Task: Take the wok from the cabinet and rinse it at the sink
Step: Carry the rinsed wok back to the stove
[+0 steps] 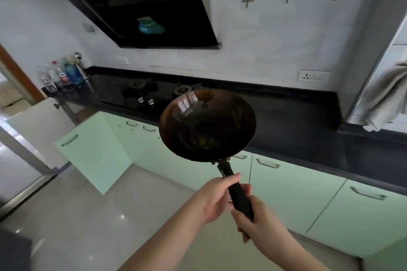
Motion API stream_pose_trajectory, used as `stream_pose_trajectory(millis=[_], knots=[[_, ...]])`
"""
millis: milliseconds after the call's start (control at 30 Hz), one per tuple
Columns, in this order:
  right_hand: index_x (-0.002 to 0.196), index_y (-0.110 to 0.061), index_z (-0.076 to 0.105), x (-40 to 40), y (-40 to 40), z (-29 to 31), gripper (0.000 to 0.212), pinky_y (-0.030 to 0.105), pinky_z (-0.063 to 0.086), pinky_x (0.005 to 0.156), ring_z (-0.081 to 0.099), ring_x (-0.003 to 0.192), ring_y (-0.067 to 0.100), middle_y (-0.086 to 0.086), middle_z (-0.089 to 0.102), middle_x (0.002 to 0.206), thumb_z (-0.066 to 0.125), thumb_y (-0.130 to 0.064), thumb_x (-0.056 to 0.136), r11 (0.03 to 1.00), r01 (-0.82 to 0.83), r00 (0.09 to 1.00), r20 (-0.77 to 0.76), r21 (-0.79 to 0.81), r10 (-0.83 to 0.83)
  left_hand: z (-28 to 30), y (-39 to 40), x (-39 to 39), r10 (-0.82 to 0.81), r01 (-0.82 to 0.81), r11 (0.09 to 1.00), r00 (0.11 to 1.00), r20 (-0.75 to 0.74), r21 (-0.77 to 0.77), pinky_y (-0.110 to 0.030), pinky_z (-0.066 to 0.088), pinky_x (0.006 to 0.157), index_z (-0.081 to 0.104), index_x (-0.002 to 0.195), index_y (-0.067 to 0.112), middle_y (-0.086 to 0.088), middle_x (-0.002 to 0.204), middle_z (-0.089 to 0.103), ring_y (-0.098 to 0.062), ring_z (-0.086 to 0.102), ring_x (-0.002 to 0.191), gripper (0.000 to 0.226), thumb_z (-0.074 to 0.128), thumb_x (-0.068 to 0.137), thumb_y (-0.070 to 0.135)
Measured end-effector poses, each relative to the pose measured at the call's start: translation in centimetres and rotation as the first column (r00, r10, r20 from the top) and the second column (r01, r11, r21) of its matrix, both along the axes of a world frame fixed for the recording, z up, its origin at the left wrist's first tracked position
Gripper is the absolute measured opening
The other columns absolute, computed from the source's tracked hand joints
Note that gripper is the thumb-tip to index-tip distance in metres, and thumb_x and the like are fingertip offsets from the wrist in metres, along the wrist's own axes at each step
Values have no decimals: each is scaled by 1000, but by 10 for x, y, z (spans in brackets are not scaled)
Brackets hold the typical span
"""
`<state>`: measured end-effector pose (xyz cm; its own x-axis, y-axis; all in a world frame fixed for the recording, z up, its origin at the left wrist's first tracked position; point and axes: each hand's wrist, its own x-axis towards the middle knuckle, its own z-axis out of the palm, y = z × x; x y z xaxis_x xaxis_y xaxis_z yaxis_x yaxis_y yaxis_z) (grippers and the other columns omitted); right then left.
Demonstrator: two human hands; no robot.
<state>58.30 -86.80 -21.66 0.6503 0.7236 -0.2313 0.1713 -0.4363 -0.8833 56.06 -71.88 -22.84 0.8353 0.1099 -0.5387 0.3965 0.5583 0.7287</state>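
A dark, brownish wok [207, 124] with a black handle is held in the air in front of the counter, its bowl facing me. My left hand [217, 199] grips the handle near its middle. My right hand [256, 219] grips the handle's end, just below the left. The pale green cabinet door [94, 149] at the left stands swung open. No sink is in view.
A black counter [297, 121] runs along the wall with a gas hob [143, 90] and bottles [63, 76] at its left end. A black hood [136, 4] hangs above. A grey towel [385, 97] hangs at the right. Pale green cabinets [286, 193] sit below.
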Motion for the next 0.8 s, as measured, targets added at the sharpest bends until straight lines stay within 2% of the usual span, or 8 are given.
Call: stream_pose_trajectory(millis=[133, 233, 300, 400, 533, 633, 800], knots=[[93, -19, 55, -20, 74, 1, 6, 14, 48, 54, 66, 55, 5, -1, 68, 68, 57, -24, 91, 1000, -13, 1000, -15, 11, 13, -1, 74, -23, 25, -25, 1000, 1000, 2, 12, -32, 46, 85, 49, 130, -8, -9, 105, 70, -18, 68, 97, 51, 54, 96, 30], [93, -17, 58, -36, 125, 3, 7, 9, 44, 52, 65, 56, 2, -1, 71, 68, 56, -23, 92, 1000, -9, 998, -62, 22, 10, -2, 122, -38, 11, -11, 998, 1000, 8, 54, -32, 43, 90, 47, 131, -3, -6, 118, 70, -17, 62, 115, 48, 50, 97, 31], [93, -15, 59, -44, 153, 6, 9, 9, 44, 52, 64, 56, -1, -2, 71, 67, 56, -24, 92, 1000, -3, 994, -109, 28, 6, -1, 148, -46, 3, -3, 998, 1000, 10, 71, -33, 39, 94, 51, 130, -3, -4, 119, 70, -15, 59, 118, 47, 48, 98, 32], [94, -13, 59, -52, 187, 10, 14, 6, 41, 49, 59, 51, -3, -3, 67, 65, 55, -27, 93, 1000, -6, 991, -130, 23, 9, 3, 179, -57, -4, 2, 995, 1000, 24, 97, -35, 34, 101, 52, 129, -2, -3, 117, 71, -13, 59, 119, 46, 47, 98, 32], [95, -12, 59, -58, 226, 13, 18, 8, 41, 49, 58, 49, -2, -4, 65, 64, 55, -30, 93, 1000, -24, 992, -121, 7, 24, 8, 216, -67, 3, -7, 992, 999, 35, 124, -39, 29, 110, 48, 127, 0, -3, 113, 73, -14, 61, 116, 44, 46, 99, 34], [95, -11, 60, -61, 256, 11, 22, 10, 41, 49, 57, 48, -1, -3, 64, 64, 54, -32, 94, 999, -32, 993, -114, -5, 31, 10, 241, -73, 20, -23, 993, 999, 27, 120, -38, 31, 108, 47, 128, 1, -3, 113, 73, -14, 61, 115, 45, 47, 98, 35], [93, -9, 60, -68, 304, 7, 24, 11, 44, 49, 57, 48, 0, -3, 62, 65, 53, -32, 95, 996, -83, 988, -131, 15, 85, 9, 287, -87, 44, -43, 989, 999, -1, 142, -41, 26, 114, 53, 127, -2, -1, 113, 73, -14, 61, 113, 50, 48, 97, 37]])
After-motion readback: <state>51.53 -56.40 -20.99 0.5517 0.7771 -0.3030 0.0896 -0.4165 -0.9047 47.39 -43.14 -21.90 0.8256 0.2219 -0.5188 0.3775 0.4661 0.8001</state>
